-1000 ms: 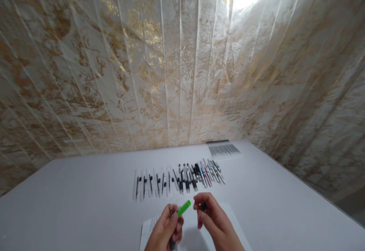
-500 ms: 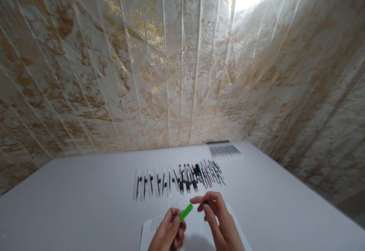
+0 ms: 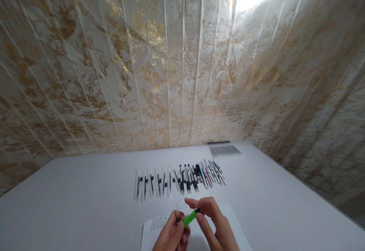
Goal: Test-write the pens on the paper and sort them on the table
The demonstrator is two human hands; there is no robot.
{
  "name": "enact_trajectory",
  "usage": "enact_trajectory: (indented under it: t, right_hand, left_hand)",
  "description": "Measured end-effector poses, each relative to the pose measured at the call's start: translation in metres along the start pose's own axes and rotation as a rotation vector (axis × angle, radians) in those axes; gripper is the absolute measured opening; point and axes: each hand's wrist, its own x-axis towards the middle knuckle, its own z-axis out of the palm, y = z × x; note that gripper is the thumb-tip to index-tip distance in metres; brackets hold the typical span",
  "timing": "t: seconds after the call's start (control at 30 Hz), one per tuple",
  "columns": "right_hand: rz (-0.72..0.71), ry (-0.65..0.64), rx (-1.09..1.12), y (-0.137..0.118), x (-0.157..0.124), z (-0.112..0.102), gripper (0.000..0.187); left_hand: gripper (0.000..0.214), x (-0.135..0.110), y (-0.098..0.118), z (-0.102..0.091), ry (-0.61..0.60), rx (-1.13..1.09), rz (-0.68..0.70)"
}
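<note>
My left hand is closed around the lower part of a pen with a bright green barrel, which points up and to the right. My right hand pinches a small black piece at the green barrel's upper end, thumb and forefinger together. Both hands hover over a white sheet of paper with some printed text, at the near edge of the white table.
A row of several pens lies across the middle of the table, white ones at the left, darker and pinkish ones at the right. A bundle of thin black refills lies at the back right. A gold-patterned curtain hangs behind.
My right hand has moved left and brought the small black piece up to the end of the green barrel, where one second ago a gap lay between the two hands.
</note>
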Motion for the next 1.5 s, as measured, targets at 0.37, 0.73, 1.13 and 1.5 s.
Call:
enact_trajectory:
  t: [0.37, 0.73, 1.13, 1.5]
  right_hand:
    - [0.216, -0.050, 0.462, -0.004, 0.005, -0.003, 0.034]
    - [0.137, -0.084, 0.151, -0.004, 0.006, -0.007, 0.039]
    - [0.136, -0.168, -0.172, 0.002, 0.011, -0.018, 0.024]
    - [0.143, -0.613, -0.632, 0.028, 0.001, 0.006, 0.020]
  left_hand:
    - [0.056, -0.001, 0.003, 0.000, -0.053, 0.036, 0.052]
    - [0.052, -0.002, 0.004, 0.001, -0.041, 0.020, 0.094]
    - [0.047, 0.000, 0.005, -0.003, 0.074, -0.023, 0.186]
    - [0.048, 0.005, 0.009, -0.026, 0.246, 0.065, 0.212]
